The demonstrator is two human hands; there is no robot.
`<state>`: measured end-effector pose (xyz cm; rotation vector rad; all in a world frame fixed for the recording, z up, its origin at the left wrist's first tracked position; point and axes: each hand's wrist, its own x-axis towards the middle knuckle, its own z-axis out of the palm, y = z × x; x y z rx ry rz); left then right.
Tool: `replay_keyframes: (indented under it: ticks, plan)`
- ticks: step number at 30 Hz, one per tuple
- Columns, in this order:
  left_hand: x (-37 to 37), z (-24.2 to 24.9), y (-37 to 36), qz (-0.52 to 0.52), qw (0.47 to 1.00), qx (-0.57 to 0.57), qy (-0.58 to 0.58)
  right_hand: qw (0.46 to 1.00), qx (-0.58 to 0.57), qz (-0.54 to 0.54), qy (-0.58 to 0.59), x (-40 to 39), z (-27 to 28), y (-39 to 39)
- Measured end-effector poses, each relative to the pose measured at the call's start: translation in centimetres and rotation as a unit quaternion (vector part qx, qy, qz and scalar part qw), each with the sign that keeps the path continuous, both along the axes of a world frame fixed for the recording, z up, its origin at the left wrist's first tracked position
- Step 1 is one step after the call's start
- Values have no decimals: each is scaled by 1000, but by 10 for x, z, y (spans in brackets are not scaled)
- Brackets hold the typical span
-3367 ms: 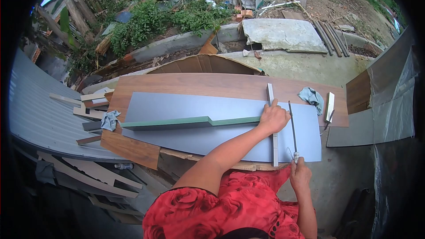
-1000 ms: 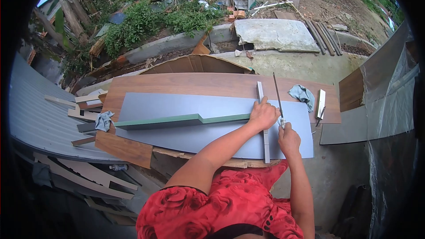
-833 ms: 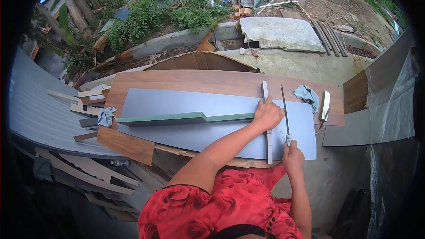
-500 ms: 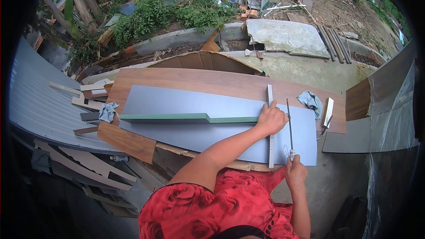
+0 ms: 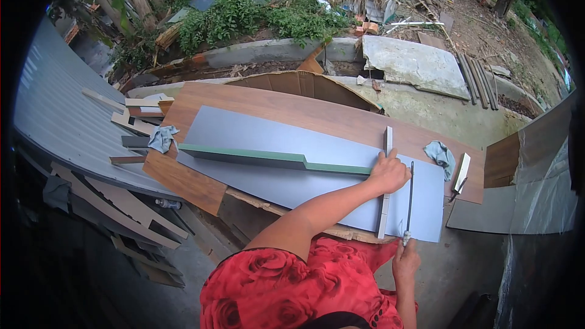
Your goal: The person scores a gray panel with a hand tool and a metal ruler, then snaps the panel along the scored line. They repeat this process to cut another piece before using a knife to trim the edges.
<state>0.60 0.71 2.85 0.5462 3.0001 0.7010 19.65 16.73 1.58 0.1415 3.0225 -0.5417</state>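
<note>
My left hand [image 5: 390, 172] is closed on the right end of a long green-edged board [image 5: 256, 157], beside a pale narrow bar [image 5: 384, 215] that runs crosswise. Both rest on a grey-blue panel [image 5: 237, 123]. Its fingertips are partly hidden. My right hand [image 5: 406, 259] grips the white handle of a long thin-bladed tool [image 5: 409, 201] at the panel's near edge. The dark blade points away from me, to the right of the board's end. Whether it is a saw or a file I cannot make out.
Under the panel lies a brown wood-grain board [image 5: 268, 99]. Grey rags [image 5: 440, 158] and a white block [image 5: 461, 170] sit at right, another rag [image 5: 163, 139] at left. Cut strips [image 5: 137, 123] are piled at left. Sheets [image 5: 487, 214] stand at right.
The camera view has tilted and shifted. My right hand has drawn the thin-bladed tool slightly toward me. The left hand keeps its place at the board's end.
</note>
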Motion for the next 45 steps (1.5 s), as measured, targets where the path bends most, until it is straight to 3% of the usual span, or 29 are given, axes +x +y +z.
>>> replay_keyframes:
  ticks: [6, 12, 18, 23, 29, 33, 39, 41, 45]
  plan:
    - [0, -1, 1, 0, 1000, 6, 3, 999, 13, 10, -34, -49, 22, -10]
    - [0, -5, 1, 1, 1000, -2, 10, 999, -13, 6, 43, -118, 15, -34]
    - [-3, -2, 8, -30, 999, -20, -13, 999, -44, -21, 22, -42, 7, -8]
    - [-2, -4, 9, -7, 999, -22, 34, 999, -43, -29, -1, 5, 7, 4]
    - [0, -2, 10, -7, 999, -25, 35, 998, -58, 0, -6, -84, 25, -16]
    - [0, -8, 10, -13, 998, -35, 60, 997, -54, 11, 54, -115, 15, -26]
    - [0, -6, 12, -14, 998, -41, 53, 998, -60, -14, -24, -46, 17, -7]
    - [0, -5, 12, -12, 998, -43, 36, 998, -55, -10, 22, -8, 4, 3]
    - [0, -7, 12, -14, 998, -45, 39, 998, -53, -28, -9, 12, 13, 9]
